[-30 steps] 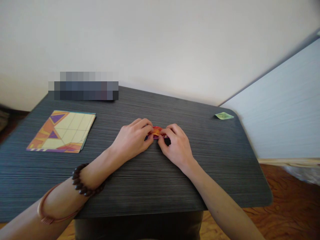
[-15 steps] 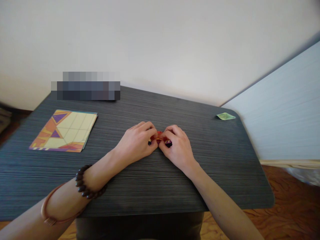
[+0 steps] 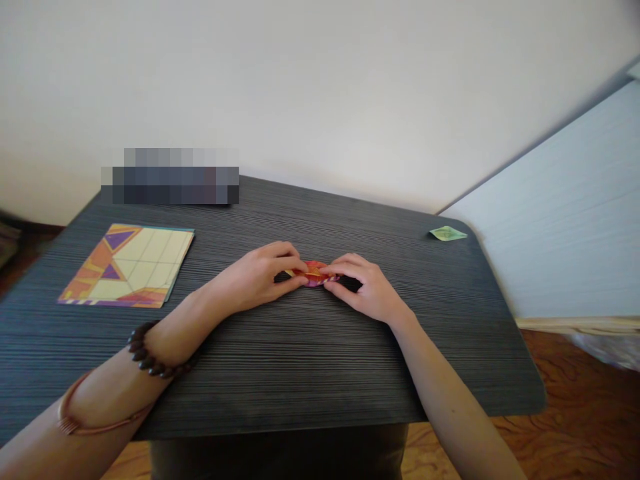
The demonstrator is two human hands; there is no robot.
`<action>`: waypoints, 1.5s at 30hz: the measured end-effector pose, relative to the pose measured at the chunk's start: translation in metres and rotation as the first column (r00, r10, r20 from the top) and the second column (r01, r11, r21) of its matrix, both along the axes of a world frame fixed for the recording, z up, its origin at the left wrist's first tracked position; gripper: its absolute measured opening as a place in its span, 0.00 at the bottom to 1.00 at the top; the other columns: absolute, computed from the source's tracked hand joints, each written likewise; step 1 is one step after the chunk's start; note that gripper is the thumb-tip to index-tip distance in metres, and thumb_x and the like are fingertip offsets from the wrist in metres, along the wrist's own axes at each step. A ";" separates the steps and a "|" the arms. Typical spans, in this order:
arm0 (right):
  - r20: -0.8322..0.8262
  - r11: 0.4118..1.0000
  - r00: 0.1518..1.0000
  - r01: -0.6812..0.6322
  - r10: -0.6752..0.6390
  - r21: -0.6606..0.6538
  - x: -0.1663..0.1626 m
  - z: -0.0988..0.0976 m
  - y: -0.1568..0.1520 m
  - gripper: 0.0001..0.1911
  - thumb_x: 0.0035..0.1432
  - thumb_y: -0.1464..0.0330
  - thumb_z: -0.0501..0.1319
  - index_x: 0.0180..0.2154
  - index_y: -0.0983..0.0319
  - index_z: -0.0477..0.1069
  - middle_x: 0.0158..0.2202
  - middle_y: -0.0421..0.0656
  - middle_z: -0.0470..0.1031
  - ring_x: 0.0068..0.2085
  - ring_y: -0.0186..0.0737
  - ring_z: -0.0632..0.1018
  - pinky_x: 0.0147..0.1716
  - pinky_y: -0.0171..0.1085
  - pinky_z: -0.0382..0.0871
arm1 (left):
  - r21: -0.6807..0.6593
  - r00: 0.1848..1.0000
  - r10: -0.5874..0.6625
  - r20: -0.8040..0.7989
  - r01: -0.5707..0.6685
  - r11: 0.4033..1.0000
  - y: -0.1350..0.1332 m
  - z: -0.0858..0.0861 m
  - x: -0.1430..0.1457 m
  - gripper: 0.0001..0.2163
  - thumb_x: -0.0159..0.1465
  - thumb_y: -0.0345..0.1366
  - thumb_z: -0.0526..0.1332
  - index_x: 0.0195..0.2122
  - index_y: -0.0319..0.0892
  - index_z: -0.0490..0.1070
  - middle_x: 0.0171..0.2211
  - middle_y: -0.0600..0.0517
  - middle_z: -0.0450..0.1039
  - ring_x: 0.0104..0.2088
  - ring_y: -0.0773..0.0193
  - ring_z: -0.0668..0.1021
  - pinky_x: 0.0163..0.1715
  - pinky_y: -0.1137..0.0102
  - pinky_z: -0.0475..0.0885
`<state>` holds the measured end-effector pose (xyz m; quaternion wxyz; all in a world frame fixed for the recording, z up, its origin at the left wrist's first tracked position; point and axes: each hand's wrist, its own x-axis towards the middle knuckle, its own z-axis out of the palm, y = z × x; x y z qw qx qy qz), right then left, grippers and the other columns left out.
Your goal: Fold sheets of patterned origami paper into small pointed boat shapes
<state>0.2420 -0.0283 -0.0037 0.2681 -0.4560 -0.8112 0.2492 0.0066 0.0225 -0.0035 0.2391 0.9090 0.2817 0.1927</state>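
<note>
A small folded paper piece point(image 3: 313, 273), red, orange and purple, lies at the middle of the dark striped table point(image 3: 300, 373). My left hand point(image 3: 255, 277) pinches its left end with thumb and fingers. My right hand point(image 3: 367, 290) pinches its right end the same way. Both hands rest low on the table top, and the paper shows only between the fingertips. My left wrist wears a dark bead bracelet point(image 3: 150, 357) and a thin copper bangle point(image 3: 85, 420).
A stack of patterned square paper sheets point(image 3: 129, 265) lies at the left of the table. A small green folded paper shape point(image 3: 448, 233) sits near the far right corner. A blurred dark object point(image 3: 170, 183) stands at the back left. A pale panel point(image 3: 565, 227) borders the right side.
My hands have spread slightly apart and flattened toward the table, showing more of the folded paper between the fingertips. My left forearm has dropped lower.
</note>
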 end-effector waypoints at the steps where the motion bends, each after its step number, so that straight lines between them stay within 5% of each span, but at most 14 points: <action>1: -0.029 1.000 1.000 0.006 -0.006 -0.020 0.003 0.000 0.001 0.09 0.58 0.65 0.60 0.41 0.59 0.72 0.38 0.41 0.75 0.39 0.36 0.75 0.43 0.40 0.69 | -0.002 1.000 -0.004 0.002 0.004 1.000 0.000 0.000 0.000 0.11 0.64 0.40 0.54 0.41 0.44 0.74 0.39 0.49 0.69 0.39 0.64 0.73 0.43 0.68 0.68; 7: -0.126 0.998 0.992 -0.017 0.010 -0.057 0.011 0.001 0.004 0.04 0.59 0.67 0.59 0.35 0.58 0.72 0.41 0.40 0.77 0.42 0.36 0.77 0.46 0.41 0.69 | 0.006 1.000 -0.010 0.009 0.010 1.000 0.000 -0.002 0.000 0.12 0.64 0.41 0.54 0.41 0.45 0.75 0.39 0.49 0.69 0.38 0.64 0.73 0.41 0.68 0.69; 22: 0.222 0.989 0.975 -0.062 0.030 0.138 0.001 0.000 0.004 0.10 0.65 0.67 0.50 0.40 0.58 0.70 0.41 0.44 0.70 0.40 0.36 0.73 0.41 0.38 0.68 | 0.006 1.000 -0.015 0.000 0.015 1.000 0.001 -0.002 0.000 0.12 0.64 0.41 0.54 0.41 0.45 0.75 0.39 0.50 0.70 0.38 0.64 0.74 0.41 0.69 0.69; 29: 0.185 0.996 0.983 -0.035 0.020 0.079 -0.002 0.000 0.002 0.09 0.65 0.69 0.48 0.39 0.60 0.66 0.40 0.45 0.70 0.40 0.37 0.72 0.42 0.39 0.68 | -0.020 1.000 0.027 0.004 -0.027 0.999 -0.001 0.005 0.000 0.12 0.63 0.42 0.56 0.44 0.44 0.73 0.40 0.50 0.72 0.39 0.64 0.75 0.42 0.69 0.69; 34: 0.135 0.998 0.991 -0.001 -0.007 0.057 0.000 0.001 0.001 0.08 0.65 0.69 0.49 0.39 0.60 0.66 0.40 0.44 0.70 0.41 0.36 0.72 0.43 0.38 0.68 | -0.179 0.991 0.125 0.039 -0.116 0.977 0.008 0.002 -0.012 0.17 0.57 0.46 0.63 0.44 0.43 0.72 0.34 0.53 0.77 0.31 0.66 0.76 0.33 0.72 0.71; 38: 0.039 0.993 0.997 0.067 -0.071 0.101 0.003 -0.001 0.000 0.06 0.64 0.68 0.52 0.39 0.59 0.67 0.38 0.42 0.72 0.38 0.35 0.73 0.40 0.36 0.68 | -0.324 0.989 0.130 0.073 -0.100 0.941 0.019 -0.006 -0.025 0.14 0.56 0.44 0.64 0.41 0.45 0.75 0.35 0.53 0.79 0.34 0.65 0.79 0.35 0.72 0.73; 45: -0.057 0.977 0.982 0.186 -0.181 0.108 0.003 -0.006 -0.001 0.03 0.59 0.67 0.59 0.35 0.59 0.70 0.31 0.38 0.74 0.31 0.33 0.74 0.35 0.34 0.67 | -0.254 0.986 0.080 0.145 -0.041 0.966 0.020 -0.005 -0.023 0.06 0.60 0.38 0.61 0.33 0.44 0.77 0.35 0.52 0.78 0.35 0.65 0.78 0.39 0.71 0.72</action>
